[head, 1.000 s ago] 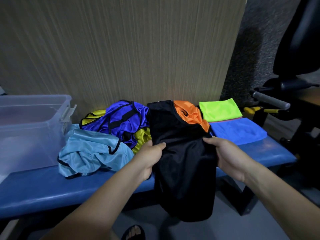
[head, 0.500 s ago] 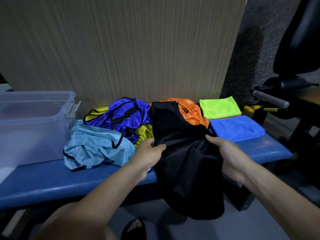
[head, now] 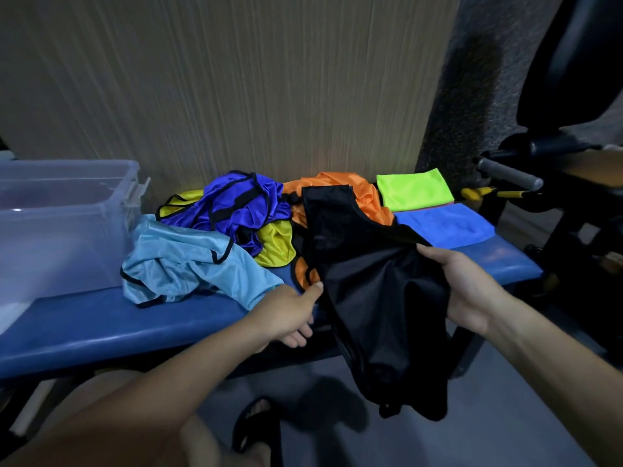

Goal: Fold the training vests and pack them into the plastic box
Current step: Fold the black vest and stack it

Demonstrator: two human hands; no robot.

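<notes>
At the far left of the blue desk (head: 101,328) stands the plastic box (head: 64,224); no vest shows inside it. Beside it lies a pile of unfolded vests: light blue vest (head: 188,264), purple vest (head: 236,207), yellow vest (head: 276,244), orange vest (head: 367,197). The left hand (head: 286,315) pinches one edge of the black vest (head: 377,298), and the right hand (head: 465,291) grips the other edge; the vest hangs over the front of the desk. Further right lie a folded green vest (head: 414,188) and a folded blue vest (head: 445,225). I judge that two are folded, and all the packing is left.
</notes>
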